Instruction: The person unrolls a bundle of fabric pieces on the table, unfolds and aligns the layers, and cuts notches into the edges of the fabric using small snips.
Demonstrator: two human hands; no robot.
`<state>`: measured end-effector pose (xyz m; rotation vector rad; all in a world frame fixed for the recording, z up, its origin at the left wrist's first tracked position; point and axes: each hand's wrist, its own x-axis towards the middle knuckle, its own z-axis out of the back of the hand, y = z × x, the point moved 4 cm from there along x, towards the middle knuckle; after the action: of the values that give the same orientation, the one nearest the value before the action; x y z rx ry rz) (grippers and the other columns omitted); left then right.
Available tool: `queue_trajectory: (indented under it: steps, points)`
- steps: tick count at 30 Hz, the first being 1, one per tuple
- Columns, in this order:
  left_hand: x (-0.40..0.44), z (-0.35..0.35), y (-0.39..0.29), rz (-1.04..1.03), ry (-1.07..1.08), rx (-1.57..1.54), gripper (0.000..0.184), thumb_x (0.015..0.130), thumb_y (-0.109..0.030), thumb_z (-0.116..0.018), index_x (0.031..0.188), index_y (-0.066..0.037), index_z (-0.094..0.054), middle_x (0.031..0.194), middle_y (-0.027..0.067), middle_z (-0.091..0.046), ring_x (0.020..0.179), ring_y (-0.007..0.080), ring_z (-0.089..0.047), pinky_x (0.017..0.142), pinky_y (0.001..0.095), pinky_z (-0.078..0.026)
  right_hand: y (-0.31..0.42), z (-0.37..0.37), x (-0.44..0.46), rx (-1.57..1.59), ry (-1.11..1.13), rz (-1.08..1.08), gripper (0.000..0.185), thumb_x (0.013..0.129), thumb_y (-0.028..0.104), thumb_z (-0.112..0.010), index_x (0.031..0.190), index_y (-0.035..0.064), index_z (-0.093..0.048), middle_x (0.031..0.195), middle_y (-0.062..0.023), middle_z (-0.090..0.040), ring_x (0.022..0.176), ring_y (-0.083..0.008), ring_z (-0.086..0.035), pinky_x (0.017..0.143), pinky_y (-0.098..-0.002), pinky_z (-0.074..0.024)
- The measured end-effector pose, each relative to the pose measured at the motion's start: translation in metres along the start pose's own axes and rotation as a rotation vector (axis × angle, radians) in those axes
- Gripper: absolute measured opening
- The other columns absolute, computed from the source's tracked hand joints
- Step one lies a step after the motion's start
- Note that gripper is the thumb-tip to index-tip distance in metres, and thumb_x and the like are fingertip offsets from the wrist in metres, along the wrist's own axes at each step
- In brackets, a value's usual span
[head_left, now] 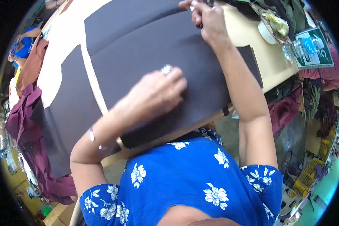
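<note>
Dark fabric pieces (150, 56) lie flat over a pale table (277, 75). Over the middle of the largest piece is my left hand (162, 88), its fingers curled in and slightly blurred, with a ring on one finger. What those fingers hold, if anything, is hidden. Farther off, at the fabric's upper right, my right hand (209, 20) is closed around a small tool that I cannot make out; only dark and light bits of it show. Another dark piece (77, 90) lies to the left, with a pale gap between it and the large one.
At the right table edge are a white bowl (266, 33) with food, a clear bottle (299, 49) and a green box (324, 60). Maroon cloth (24, 113) hangs at the left. A person in blue (24, 47) is at the upper left. Yellow crates (312, 175) stand lower right.
</note>
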<state>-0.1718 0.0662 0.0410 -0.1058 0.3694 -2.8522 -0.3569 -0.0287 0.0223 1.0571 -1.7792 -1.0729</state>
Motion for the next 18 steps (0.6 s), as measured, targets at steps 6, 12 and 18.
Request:
queue_trajectory:
  steps: [6, 12, 18]
  points:
    - [0.005, -0.020, -0.023, -0.109, 0.032, 0.255, 0.014, 0.070, -0.005, -0.053, 0.079, 0.005, -0.051, 0.078, 0.0135, -0.047, 0.072, 0.0256, -0.054, 0.060, 0.0322, -0.049, 0.063, 0.016, -0.023, -0.064, 0.093, 0.143, 0.012, 0.081, 0.002, -0.047, 0.089, 0.0024, -0.057, 0.077, -0.0099, -0.063, 0.039, -0.0026, -0.036, 0.037, -0.0145, -0.0292]
    - [0.012, -0.004, 0.027, 0.284, -0.055, -0.560, 0.011, 0.074, -0.008, -0.058, 0.080, 0.002, -0.061, 0.073, 0.0072, -0.061, 0.065, 0.0134, -0.057, 0.065, 0.0255, -0.046, 0.094, 0.047, -0.094, -0.498, 0.229, 0.109, 0.021, 0.081, 0.007, -0.051, 0.099, -0.0017, -0.056, 0.083, -0.0055, -0.063, 0.046, -0.0016, -0.033, 0.045, -0.0158, -0.0300]
    - [0.015, -0.017, 0.048, 0.355, 0.034, -1.022, 0.012, 0.080, -0.013, -0.059, 0.081, -0.001, -0.061, 0.070, -0.0017, -0.056, 0.065, 0.0057, -0.052, 0.064, 0.0199, -0.044, 0.076, 0.027, -0.147, -0.969, 0.473, 0.469, 0.051, 0.070, 0.035, -0.070, 0.109, 0.0072, -0.054, 0.106, -0.0083, -0.058, 0.091, -0.0191, -0.059, 0.073, -0.0303, -0.0494]
